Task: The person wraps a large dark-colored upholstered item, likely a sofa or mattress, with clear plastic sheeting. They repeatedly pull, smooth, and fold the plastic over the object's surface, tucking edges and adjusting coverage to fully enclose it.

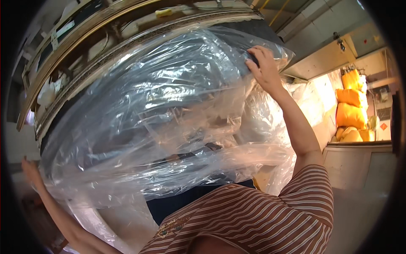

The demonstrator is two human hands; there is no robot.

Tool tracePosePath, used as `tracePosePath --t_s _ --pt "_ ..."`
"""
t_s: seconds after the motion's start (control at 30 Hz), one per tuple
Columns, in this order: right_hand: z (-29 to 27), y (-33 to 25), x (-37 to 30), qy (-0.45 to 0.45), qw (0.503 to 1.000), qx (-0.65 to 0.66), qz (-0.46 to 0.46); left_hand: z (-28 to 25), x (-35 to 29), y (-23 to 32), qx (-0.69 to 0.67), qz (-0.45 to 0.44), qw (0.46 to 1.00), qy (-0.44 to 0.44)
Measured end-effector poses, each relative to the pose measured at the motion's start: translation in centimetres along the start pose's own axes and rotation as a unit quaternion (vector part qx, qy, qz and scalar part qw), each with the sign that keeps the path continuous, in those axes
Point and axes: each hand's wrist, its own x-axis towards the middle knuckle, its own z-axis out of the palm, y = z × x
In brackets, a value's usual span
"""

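Observation:
A large sheet of clear plastic film [169, 91] lies wrinkled and billowed over a dark work surface [249, 29]. Its near side hangs in loose folds before my waist. My right hand [264, 67] rests at the sheet's far right end, thumb and bent fingers apart, with dark surface showing between them. Far out to the left, my left hand [31, 171] is beside the sheet's left end, arm stretched wide. Blur hides how its fingers are set and whether it touches the film.
Behind the surface runs a long frame with a rail [80, 38], a yellow object [164, 12] on it. More clear plastic [264, 112] is bunched at the right. Farther right, orange bundles [352, 115] are stacked beyond an opening, above a pale cabinet [349, 167].

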Motion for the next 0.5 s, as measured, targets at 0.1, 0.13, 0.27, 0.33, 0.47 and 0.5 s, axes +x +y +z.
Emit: tracePosePath --t_s 0.1,0.13,0.27,0.33,0.47,0.5 --pt "0.4 0.1 -1.0 0.001 1.000 -0.016 -0.008 -10.2 -1.0 25.1 -0.377 0.160 0.901 -0.141" --pt "0.6 0.5 -1.0 0.001 1.000 -0.017 -0.019 -15.7 -3.2 32.6 -0.472 0.160 0.854 -0.153" --pt "1.9 0.1 0.0 -0.058 0.998 -0.018 -0.023 -21.4 -7.3 44.4 -0.495 0.305 0.813 -0.019" --pt "2.1 2.6 1.8 -0.111 0.988 -0.074 0.074 -22.8 -8.2 45.6 -0.557 0.227 0.799 -0.024" --pt "2.0 11.4 5.8 -0.120 0.958 -0.180 0.189 -22.4 -10.3 44.1 -0.593 0.131 0.784 -0.132" --pt "2.2 12.6 6.1 -0.107 0.957 -0.203 0.180 -21.8 -10.5 42.7 -0.588 0.118 0.785 -0.154"
